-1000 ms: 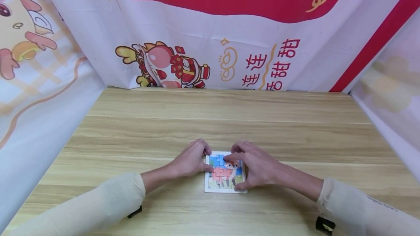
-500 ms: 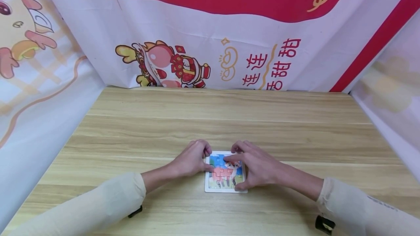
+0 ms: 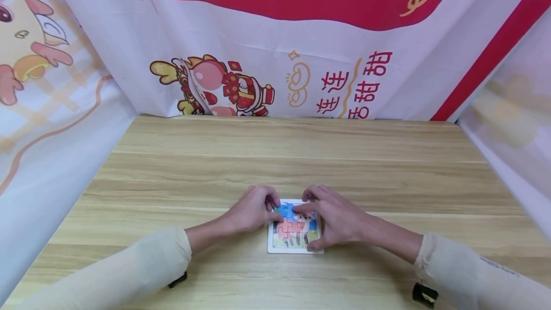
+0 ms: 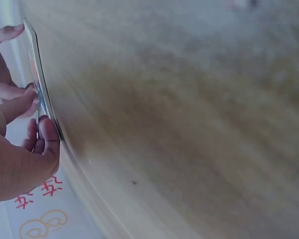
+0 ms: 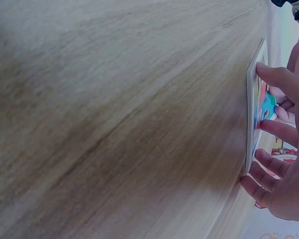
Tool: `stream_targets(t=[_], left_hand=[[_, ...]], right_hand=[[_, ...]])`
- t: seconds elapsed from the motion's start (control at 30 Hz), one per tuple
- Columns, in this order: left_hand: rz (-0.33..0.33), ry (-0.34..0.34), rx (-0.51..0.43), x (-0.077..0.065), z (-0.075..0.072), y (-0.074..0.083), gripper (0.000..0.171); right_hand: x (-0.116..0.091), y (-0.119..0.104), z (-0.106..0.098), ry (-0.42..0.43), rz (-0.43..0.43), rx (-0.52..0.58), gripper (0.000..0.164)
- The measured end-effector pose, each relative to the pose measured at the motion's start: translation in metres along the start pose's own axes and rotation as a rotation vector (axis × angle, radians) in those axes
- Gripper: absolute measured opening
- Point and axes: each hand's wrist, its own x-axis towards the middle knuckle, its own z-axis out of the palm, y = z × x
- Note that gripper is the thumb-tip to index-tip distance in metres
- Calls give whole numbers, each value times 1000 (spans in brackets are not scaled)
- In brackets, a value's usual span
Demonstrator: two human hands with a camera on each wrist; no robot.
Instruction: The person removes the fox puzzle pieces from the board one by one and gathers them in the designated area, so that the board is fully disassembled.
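The left hand (image 3: 253,209) hides the far-left corner of the puzzle (image 3: 293,227), the right hand (image 3: 337,216) covers part of its right edge, and lettering (image 3: 499,267) on the right sleeve (image 3: 465,271) is too small to read.

The left hand (image 3: 251,210) and right hand (image 3: 340,216) were bare. The left sleeve (image 3: 116,271) and right sleeve (image 3: 469,269) were cream, the right one bearing small dark marks (image 3: 499,266); a black piece (image 3: 178,280) showed under each cuff (image 3: 184,243).
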Motion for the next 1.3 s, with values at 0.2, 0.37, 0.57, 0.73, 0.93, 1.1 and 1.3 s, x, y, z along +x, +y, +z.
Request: stream_targets(t=[0.2,0.37,0.57,0.73,0.93,1.1,1.3], left_hand=[[28,37,-80,4,-7,-5,7],[7,135,-148,12,-17,-2,15],[10,191,-114,21,-25,-1,12],[8,205,-114,26,-28,-2,8],[-12,250,-112,42,-34,-9,7],[-68,293,-132,63,-45,-22,7],[-139,330,-132,85,-57,-33,9]], right_hand=[[-1,0,1,4,0,3,80],[-1,0,1,5,0,0,80],[-1,1,1,12,-7,-11,80],[-1,1,2,20,-16,-17,80],[-2,2,2,17,-13,-17,80],[-1,2,2,15,-9,-17,81],[-1,1,0,-5,23,-8,80]])
